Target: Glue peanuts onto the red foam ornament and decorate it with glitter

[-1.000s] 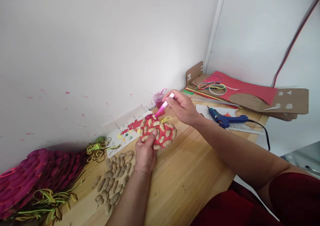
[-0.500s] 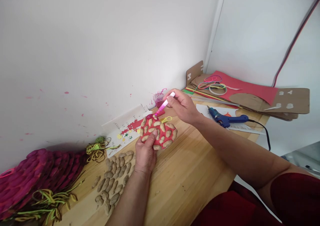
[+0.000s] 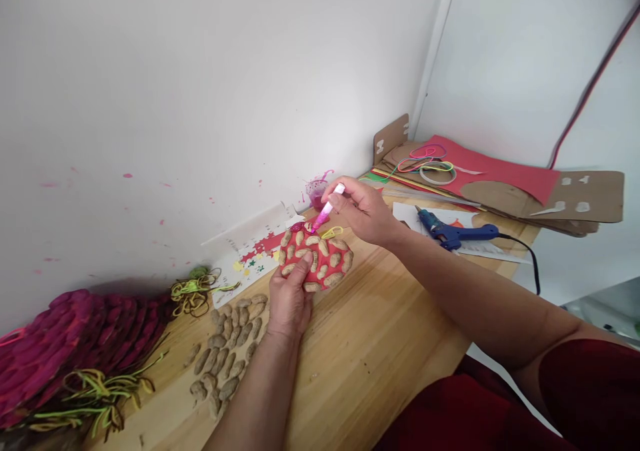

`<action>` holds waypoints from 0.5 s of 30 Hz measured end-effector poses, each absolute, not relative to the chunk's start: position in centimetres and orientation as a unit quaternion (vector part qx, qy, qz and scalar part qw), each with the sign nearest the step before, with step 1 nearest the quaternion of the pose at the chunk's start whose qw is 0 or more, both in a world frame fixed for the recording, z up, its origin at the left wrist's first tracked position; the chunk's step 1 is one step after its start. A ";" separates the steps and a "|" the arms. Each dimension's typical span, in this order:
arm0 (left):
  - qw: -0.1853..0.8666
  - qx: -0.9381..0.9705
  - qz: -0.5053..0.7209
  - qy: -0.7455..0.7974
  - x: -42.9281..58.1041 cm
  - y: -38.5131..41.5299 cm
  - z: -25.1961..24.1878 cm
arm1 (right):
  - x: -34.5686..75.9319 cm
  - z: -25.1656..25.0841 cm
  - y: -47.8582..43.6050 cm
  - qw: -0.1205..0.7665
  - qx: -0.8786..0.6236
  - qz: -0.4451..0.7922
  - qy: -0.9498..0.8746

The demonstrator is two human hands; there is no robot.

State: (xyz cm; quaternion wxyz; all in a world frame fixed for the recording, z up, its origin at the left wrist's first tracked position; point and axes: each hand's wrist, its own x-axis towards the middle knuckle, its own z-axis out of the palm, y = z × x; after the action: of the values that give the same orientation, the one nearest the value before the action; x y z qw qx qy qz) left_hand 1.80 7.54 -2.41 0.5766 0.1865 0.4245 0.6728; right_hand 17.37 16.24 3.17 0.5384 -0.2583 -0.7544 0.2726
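Observation:
My left hand (image 3: pixel 294 290) grips a red disc covered with peanuts (image 3: pixel 324 260) by its near left edge, thumb on top. A yellow loop (image 3: pixel 332 232) sticks out at the disc's far side. Between the fingers of my right hand (image 3: pixel 361 210) is a paintbrush (image 3: pixel 329 206) with a white handle smeared pink. Its tip touches the far edge of the disc, where a peanut or two look magenta. Behind the brush stands a clear cup (image 3: pixel 316 191) with pink paint, partly covered by my right hand.
Loose peanuts (image 3: pixel 230 344) lie left of my left forearm. Magenta-painted pieces (image 3: pixel 85 344) and green yarn (image 3: pixel 105 398) sit at the far left. A blue glue gun (image 3: pixel 453 232) rests on paper at right, before stacked cardboard (image 3: pixel 595 194) and red sheets (image 3: pixel 495 168).
The brush has shifted slightly along the disc's far edge and its handle now stands a bit differently. Both hands keep their holds; the view has moved a little.

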 end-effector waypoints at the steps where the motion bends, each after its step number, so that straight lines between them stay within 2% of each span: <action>1: 0.575 0.187 0.673 0.427 1.8 7.5 -2.4 | 17.3 3.2 16.1 0.538 -0.259 0.252 -0.761; 5: 0.578 0.203 0.668 0.422 1.9 7.5 -2.4 | 17.3 3.4 15.7 0.550 -0.255 0.167 -0.777; 15: 0.576 0.194 0.667 0.431 1.8 7.5 -2.3 | 17.4 3.5 15.8 0.538 -0.263 0.147 -0.787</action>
State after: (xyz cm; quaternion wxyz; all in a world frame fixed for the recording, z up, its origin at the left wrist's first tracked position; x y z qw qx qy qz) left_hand 1.80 7.51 -2.30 0.5762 0.1938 0.4307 0.6671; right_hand 17.41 15.78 3.51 0.5377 -0.2631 -0.7874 0.1469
